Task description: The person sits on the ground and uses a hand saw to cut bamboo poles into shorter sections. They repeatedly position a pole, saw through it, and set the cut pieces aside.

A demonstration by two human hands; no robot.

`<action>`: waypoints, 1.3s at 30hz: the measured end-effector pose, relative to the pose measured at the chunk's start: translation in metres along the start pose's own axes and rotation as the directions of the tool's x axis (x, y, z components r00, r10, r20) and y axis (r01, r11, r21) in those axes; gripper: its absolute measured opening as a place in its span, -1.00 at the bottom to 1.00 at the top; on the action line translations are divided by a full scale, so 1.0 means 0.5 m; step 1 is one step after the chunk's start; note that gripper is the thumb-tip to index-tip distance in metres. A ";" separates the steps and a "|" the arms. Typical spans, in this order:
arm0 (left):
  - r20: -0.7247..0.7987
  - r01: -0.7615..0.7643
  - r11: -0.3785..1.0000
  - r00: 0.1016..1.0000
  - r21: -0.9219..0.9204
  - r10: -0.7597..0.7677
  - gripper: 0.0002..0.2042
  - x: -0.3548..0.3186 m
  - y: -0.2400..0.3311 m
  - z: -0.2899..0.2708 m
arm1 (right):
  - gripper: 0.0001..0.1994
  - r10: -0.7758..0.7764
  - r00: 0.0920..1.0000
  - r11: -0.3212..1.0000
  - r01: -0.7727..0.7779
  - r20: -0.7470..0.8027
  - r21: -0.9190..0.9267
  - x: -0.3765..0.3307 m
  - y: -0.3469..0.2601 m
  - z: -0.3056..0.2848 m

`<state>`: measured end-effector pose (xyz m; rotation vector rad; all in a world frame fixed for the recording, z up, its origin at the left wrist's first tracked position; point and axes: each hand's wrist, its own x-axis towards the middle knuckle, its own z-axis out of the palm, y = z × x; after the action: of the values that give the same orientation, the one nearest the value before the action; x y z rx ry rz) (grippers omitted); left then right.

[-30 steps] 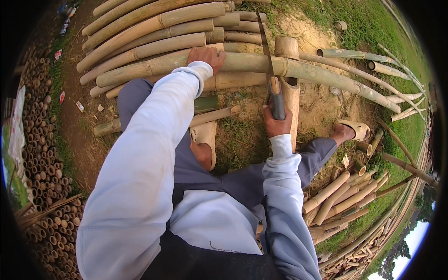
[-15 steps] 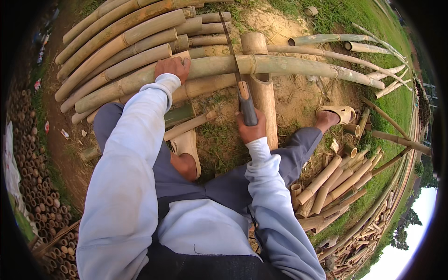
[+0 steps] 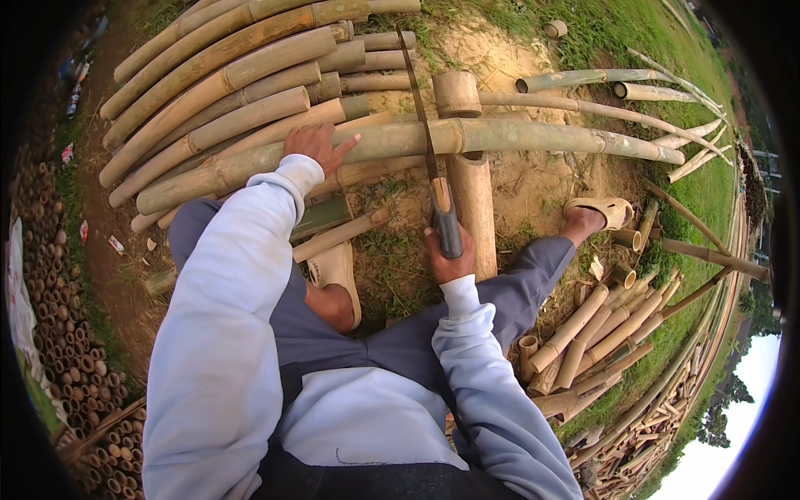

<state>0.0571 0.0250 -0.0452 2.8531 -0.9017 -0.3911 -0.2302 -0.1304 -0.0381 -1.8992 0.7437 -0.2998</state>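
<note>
Stacked bamboo [image 3: 229, 79] crowds the far left of the long pole [image 3: 533, 135]; cut pieces [image 3: 604, 329] lie off its near right. A log [image 3: 472, 212] sits under the pole, a saw [image 3: 430, 154] crosses it. The right hand [image 3: 451, 257] wraps the saw's handle; the left hand [image 3: 313, 148] rests loosely spread on the pole.

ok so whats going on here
A person's right hand holds a handsaw by its handle, the blade across a long bamboo pole, just left of the thicker bamboo piece beneath it. The left hand lies on the pole, one finger pointing toward the blade. Any cut's depth can't be made out. More poles lie stacked at upper left.
</note>
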 end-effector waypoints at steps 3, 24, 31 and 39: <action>-0.099 -0.149 0.987 0.983 0.052 0.154 -0.21 0.007 -0.004 0.013 | -0.77 -0.065 0.997 0.994 0.069 -0.053 0.081 0.018 0.036 0.021; 0.258 -0.195 0.980 0.946 -0.041 0.199 -0.12 0.045 0.013 -0.053 | -0.85 -0.135 0.953 0.989 0.144 -0.271 0.014 -0.016 -0.065 0.000; 0.038 -0.171 0.984 0.985 0.045 0.169 -0.26 0.018 0.011 0.001 | -0.92 -0.482 0.796 0.875 0.457 -0.367 -0.159 -0.061 -0.212 -0.130; 0.127 -0.184 0.983 0.975 0.020 0.180 -0.22 -0.015 0.053 -0.001 | -0.91 -0.034 0.943 0.989 0.080 -0.332 0.125 -0.187 -0.112 -0.175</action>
<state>0.0366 0.0077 -0.0379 2.7683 -1.1911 -0.5427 -0.3275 -0.1214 0.0616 -1.7612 0.8659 -0.7016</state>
